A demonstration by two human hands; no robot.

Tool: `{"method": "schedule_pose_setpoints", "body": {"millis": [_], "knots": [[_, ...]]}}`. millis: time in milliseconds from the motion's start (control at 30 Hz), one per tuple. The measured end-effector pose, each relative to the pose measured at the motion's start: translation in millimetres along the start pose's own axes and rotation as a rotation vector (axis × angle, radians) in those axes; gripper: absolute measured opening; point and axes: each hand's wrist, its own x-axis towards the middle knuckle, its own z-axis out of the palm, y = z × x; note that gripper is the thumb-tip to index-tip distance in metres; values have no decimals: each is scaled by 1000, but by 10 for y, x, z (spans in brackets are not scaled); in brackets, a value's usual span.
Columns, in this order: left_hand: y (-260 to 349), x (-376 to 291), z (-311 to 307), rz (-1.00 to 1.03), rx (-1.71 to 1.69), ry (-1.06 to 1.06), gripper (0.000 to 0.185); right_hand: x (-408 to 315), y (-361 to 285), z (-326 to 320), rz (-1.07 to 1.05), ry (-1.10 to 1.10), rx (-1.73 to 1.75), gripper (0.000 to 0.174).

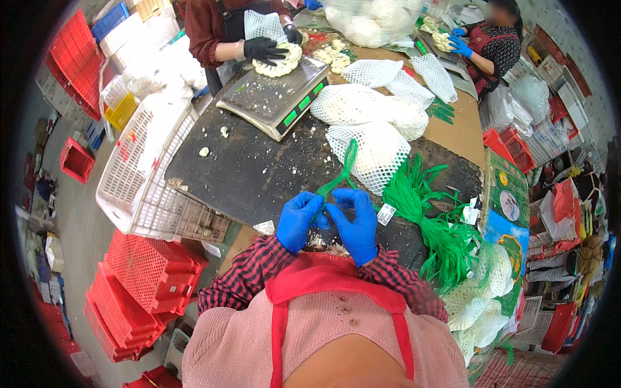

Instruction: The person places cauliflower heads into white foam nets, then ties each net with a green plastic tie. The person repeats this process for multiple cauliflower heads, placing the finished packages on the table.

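My left hand, in a blue glove, pinches the end of a narrow green mesh net bag low over the dark tabletop. The net stretches up and away from its fingers, ending near a cauliflower in white foam netting. Beside it, my gloved right hand is bent, its thumb close to the left fingertips. Whether those right fingers grip any of the net is hidden. A bundle of green mesh net bags lies to the right, with a printed white tag at its near side.
Ahead stands a digital scale, where a co-worker's black-gloved hand rests on a bare cauliflower. A white plastic crate adjoins the table's left edge, above stacked red crates. Netted cauliflowers sit at my right.
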Motion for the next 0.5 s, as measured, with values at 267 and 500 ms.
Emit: {"method": "schedule_pose_setpoints", "body": {"millis": [267, 500], "knots": [[54, 143, 200, -14, -94, -17, 22, -50, 97, 62, 263, -103, 258, 19], [85, 71, 204, 32, -19, -168, 23, 41, 263, -83, 437, -108, 552, 7]]}}
